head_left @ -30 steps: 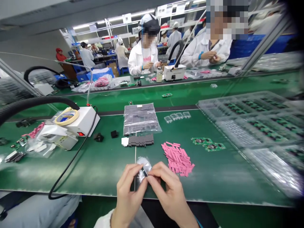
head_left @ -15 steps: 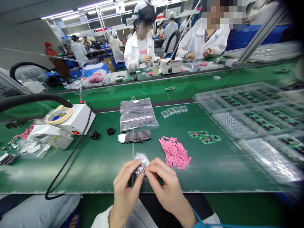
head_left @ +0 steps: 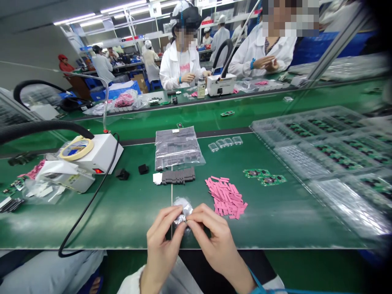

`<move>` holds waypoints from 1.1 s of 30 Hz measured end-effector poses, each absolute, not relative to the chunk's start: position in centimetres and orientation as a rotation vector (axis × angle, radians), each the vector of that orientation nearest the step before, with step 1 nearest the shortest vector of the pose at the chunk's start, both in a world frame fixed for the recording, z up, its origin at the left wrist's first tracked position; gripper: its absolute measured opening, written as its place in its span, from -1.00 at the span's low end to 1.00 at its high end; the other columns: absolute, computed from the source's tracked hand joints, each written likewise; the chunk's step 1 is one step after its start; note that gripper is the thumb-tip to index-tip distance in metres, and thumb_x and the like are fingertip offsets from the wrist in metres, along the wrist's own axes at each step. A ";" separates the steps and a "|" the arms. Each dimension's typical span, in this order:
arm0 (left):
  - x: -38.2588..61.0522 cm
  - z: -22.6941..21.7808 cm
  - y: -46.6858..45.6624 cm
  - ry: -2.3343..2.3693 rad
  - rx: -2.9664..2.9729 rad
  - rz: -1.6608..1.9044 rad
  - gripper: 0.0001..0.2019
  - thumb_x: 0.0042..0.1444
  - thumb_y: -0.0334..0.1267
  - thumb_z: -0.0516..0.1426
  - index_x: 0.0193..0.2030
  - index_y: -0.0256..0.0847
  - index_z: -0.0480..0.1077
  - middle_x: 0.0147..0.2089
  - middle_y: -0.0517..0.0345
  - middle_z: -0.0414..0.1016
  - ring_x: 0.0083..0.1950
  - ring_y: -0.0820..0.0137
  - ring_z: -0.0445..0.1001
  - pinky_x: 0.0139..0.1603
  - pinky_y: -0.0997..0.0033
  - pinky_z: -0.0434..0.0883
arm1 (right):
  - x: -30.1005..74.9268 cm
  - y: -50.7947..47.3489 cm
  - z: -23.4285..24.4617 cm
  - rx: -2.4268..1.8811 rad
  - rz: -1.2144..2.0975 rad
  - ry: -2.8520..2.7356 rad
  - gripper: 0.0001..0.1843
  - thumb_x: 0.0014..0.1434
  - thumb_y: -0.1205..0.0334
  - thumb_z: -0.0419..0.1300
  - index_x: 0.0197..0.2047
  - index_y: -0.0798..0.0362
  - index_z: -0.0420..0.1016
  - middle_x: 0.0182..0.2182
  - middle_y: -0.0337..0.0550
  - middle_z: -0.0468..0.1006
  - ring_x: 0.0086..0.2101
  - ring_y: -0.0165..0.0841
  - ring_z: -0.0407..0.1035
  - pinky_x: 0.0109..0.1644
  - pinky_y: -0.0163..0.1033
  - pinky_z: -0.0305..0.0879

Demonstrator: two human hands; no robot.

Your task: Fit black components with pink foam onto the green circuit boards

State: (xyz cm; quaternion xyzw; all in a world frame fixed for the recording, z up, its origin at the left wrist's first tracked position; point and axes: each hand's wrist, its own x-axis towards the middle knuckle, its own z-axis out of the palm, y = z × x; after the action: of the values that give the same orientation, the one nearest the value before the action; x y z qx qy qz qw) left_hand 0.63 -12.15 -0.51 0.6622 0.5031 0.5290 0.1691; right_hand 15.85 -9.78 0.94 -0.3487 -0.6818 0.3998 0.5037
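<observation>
Two hands together, left hand (head_left: 161,250) and right hand (head_left: 216,241) | fingertips pinching a small shiny piece (head_left: 183,209) held between them | step, likely: picking at its edge | next calls for a soft, steady grip | pink strips (head_left: 227,198) just right of fingers, dark row (head_left: 178,176) beyond

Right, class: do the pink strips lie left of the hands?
No: the pink strips lie beyond the right hand, which pinches a shiny piece with the left hand.
</observation>
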 end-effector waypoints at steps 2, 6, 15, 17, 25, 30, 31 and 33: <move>0.6 -0.5 -12.2 1.432 1.880 1.500 -0.62 0.19 -0.50 0.21 0.10 -0.04 0.47 -0.05 0.11 0.54 -0.05 0.37 0.54 -0.02 0.46 0.49 | 15.9 -9.8 0.9 -0.847 0.948 -1.657 -0.82 0.34 0.43 0.11 -0.28 0.06 0.46 -0.40 -0.21 0.40 -0.38 -0.40 0.32 -0.33 -0.30 0.23; 0.6 -0.4 -12.2 1.421 1.860 1.487 -0.64 0.20 -0.49 0.21 0.08 -0.04 0.49 -0.08 0.11 0.55 -0.08 0.37 0.55 -0.06 0.46 0.50 | 15.8 -9.9 0.8 -0.853 0.881 -1.713 -0.81 0.34 0.45 0.08 -0.31 0.05 0.38 -0.41 -0.23 0.37 -0.38 -0.40 0.29 -0.33 -0.30 0.21; 0.6 0.3 -12.1 1.352 1.802 1.502 -0.69 0.16 -0.47 0.26 0.01 -0.05 0.54 -0.18 0.12 0.58 -0.18 0.35 0.57 -0.14 0.44 0.53 | 16.1 -9.3 0.8 -0.926 0.669 -1.803 -0.79 0.25 0.52 0.01 -0.33 0.01 0.26 -0.40 -0.23 0.34 -0.39 -0.40 0.29 -0.35 -0.30 0.21; 0.5 0.2 -12.2 1.339 1.738 1.562 -0.68 0.14 -0.47 0.27 0.00 -0.04 0.53 -0.14 0.11 0.59 -0.11 0.33 0.57 -0.07 0.41 0.52 | 16.8 -8.6 0.8 -1.025 0.602 -1.781 -0.79 0.24 0.51 0.02 -0.35 0.00 0.25 -0.41 -0.25 0.35 -0.45 -0.42 0.26 -0.38 -0.31 0.19; 0.8 0.1 -12.2 1.404 1.493 1.754 -0.73 0.11 -0.46 0.28 -0.07 -0.09 0.50 -0.19 0.14 0.51 -0.09 0.37 0.48 -0.07 0.47 0.46 | 16.3 -8.1 0.4 -1.233 0.033 -2.121 -0.79 0.29 0.48 0.00 -0.34 0.05 0.31 -0.38 -0.12 0.47 -0.53 -0.38 0.30 -0.45 -0.22 0.03; 0.7 0.4 -12.8 1.524 1.268 1.709 -0.66 0.06 -0.41 0.32 -0.05 -0.11 0.37 -0.27 0.22 0.52 -0.17 0.41 0.56 -0.07 0.47 0.48 | 16.2 -9.5 1.1 -1.093 0.523 -2.190 -0.86 0.39 0.37 0.02 -0.15 0.02 0.39 -0.25 -0.12 0.53 -0.36 -0.32 0.46 -0.33 -0.24 0.23; 0.6 0.5 -12.9 1.538 1.248 1.673 -0.64 0.04 -0.40 0.33 -0.06 -0.11 0.33 -0.29 0.23 0.53 -0.18 0.39 0.57 -0.08 0.45 0.48 | 16.5 -9.6 1.4 -1.074 0.598 -2.152 -0.87 0.38 0.35 0.05 -0.08 0.01 0.39 -0.21 -0.11 0.54 -0.31 -0.30 0.48 -0.31 -0.24 0.27; 0.6 0.8 -13.1 1.552 1.243 1.570 -0.62 0.03 -0.38 0.34 -0.08 -0.11 0.29 -0.33 0.24 0.53 -0.20 0.37 0.58 -0.10 0.42 0.49 | 17.2 -9.9 1.9 -1.031 0.669 -2.108 -0.77 0.34 0.31 0.13 0.06 -0.03 0.37 -0.11 -0.07 0.53 -0.26 -0.29 0.48 -0.28 -0.23 0.33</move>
State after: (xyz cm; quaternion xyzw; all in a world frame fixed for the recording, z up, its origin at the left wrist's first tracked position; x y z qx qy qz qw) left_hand 0.59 -13.15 0.80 0.4681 0.5847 0.5912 0.2993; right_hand 17.19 -9.87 1.91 -0.3967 -0.8114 0.2574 0.3435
